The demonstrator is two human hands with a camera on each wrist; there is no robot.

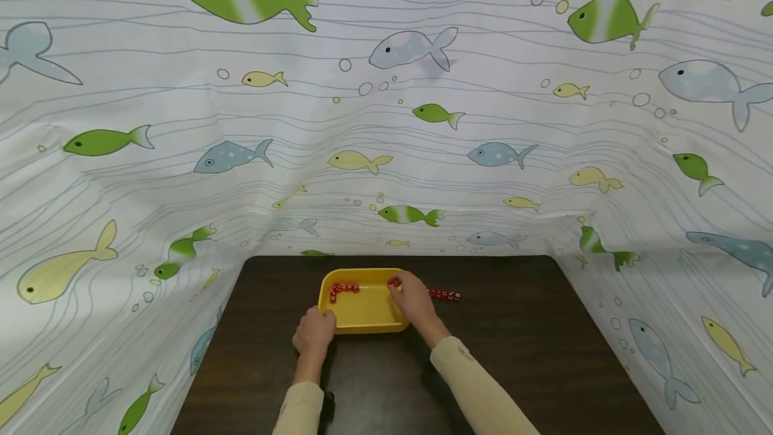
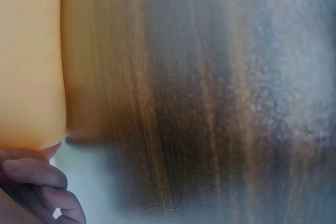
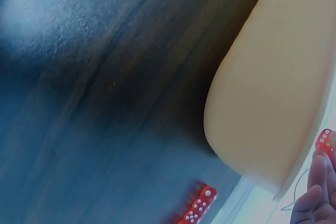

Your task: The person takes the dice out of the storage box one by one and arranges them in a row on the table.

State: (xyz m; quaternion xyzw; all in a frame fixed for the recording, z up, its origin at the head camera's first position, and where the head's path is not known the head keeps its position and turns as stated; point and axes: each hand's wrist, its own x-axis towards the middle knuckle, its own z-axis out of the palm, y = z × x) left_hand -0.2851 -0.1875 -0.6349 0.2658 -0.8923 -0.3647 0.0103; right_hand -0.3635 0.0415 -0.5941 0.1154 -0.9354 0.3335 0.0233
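A shallow yellow tray (image 1: 368, 313) sits on the dark table. My left hand (image 1: 315, 331) grips its near left rim; the left wrist view shows the curled fingers (image 2: 42, 177) just by the tray's wall (image 2: 31, 66). Above the tray's right side, my right hand (image 1: 414, 299) pinches a red die (image 3: 324, 139) with white dots. Inside the tray, several red dice (image 1: 346, 287) form a bent row along the far left corner. Another row of red dice (image 1: 445, 295) lies on the table right of the tray, partly hidden by the right hand.
The dark wooden table (image 1: 513, 348) extends on both sides of the tray. White cloth (image 1: 362, 106) printed with fish hangs behind the table and along both its sides.
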